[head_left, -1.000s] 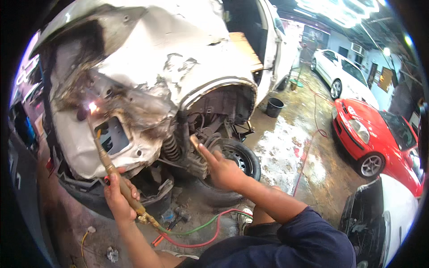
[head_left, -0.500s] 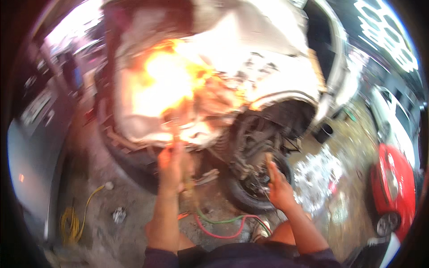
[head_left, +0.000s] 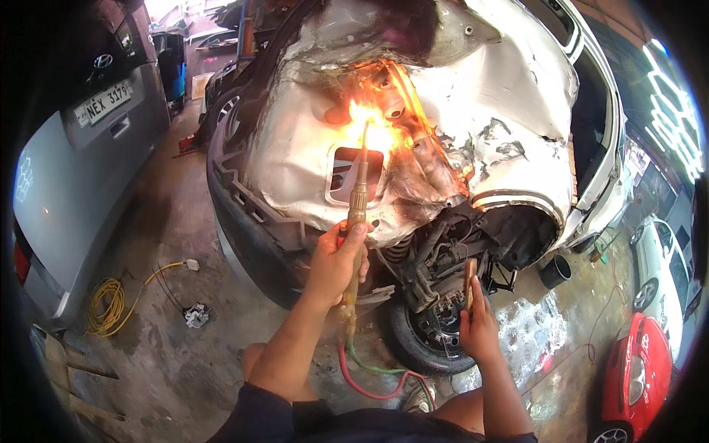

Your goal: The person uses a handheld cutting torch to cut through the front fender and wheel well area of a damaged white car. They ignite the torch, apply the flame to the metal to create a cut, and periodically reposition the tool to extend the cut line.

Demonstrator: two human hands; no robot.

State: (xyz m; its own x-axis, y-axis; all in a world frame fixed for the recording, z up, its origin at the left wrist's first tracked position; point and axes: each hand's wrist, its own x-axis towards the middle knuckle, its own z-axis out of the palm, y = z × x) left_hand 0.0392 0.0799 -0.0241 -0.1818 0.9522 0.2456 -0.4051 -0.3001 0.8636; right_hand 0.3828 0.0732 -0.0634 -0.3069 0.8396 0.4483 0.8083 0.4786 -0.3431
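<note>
My left hand (head_left: 341, 262) is wrapped round a brass gas torch (head_left: 359, 193), pointed away from me. A bright orange flame (head_left: 371, 131) burns at its tip against the crumpled bare rear panel (head_left: 288, 162) of a car, beside a square opening. Red and green hoses (head_left: 384, 395) run down from the torch's lower end. My right hand (head_left: 480, 328) is closed on a thin brown flat stick-like tool (head_left: 470, 277), held upright near the wheel (head_left: 436, 332). Its exact kind I cannot make out.
A grey vehicle (head_left: 96, 177) stands at the left, with a coiled yellow cord (head_left: 107, 306) and crumpled foil (head_left: 196, 315) on the floor. To the right are a black bucket (head_left: 555, 272), a red car part (head_left: 639, 369) and a white car (head_left: 662, 273).
The torch in my left hand now shows clearly, and its flame looks much smaller and tighter. The view has shifted, so the car appears farther right. Both hands keep their holds.
</note>
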